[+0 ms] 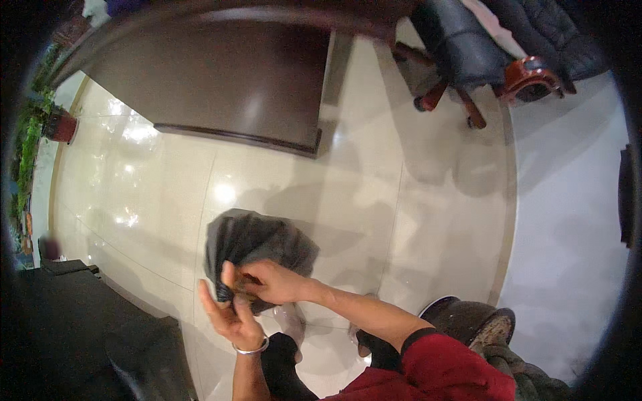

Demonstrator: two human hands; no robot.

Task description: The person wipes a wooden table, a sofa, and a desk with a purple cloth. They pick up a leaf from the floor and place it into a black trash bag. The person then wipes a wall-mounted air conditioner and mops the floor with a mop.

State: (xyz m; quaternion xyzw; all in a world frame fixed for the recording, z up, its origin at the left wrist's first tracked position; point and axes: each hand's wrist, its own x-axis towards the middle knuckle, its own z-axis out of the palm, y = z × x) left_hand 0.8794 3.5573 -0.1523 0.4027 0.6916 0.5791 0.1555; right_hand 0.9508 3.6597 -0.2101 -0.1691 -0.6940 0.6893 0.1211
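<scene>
A dark grey, gathered piece of fabric or a bag point(261, 235) hangs in front of me above the tiled floor. Its bunched end lies between my two hands. My left hand point(233, 318), with a silver bangle at the wrist, is palm up with fingers spread, and its fingertips touch the bunched end. My right hand point(273, 283) reaches in from the right, fingers bent at the same bunched end; what they pinch is blurred and partly hidden. Part of the dark material is hidden behind my hands.
A dark wooden desk point(241, 85) stands ahead. At the upper right is a black office chair point(461, 45) with wooden legs. Black furniture point(95, 336) fills the lower left, a round dark container point(461, 321) the lower right. A potted plant point(61, 125) stands at the far left.
</scene>
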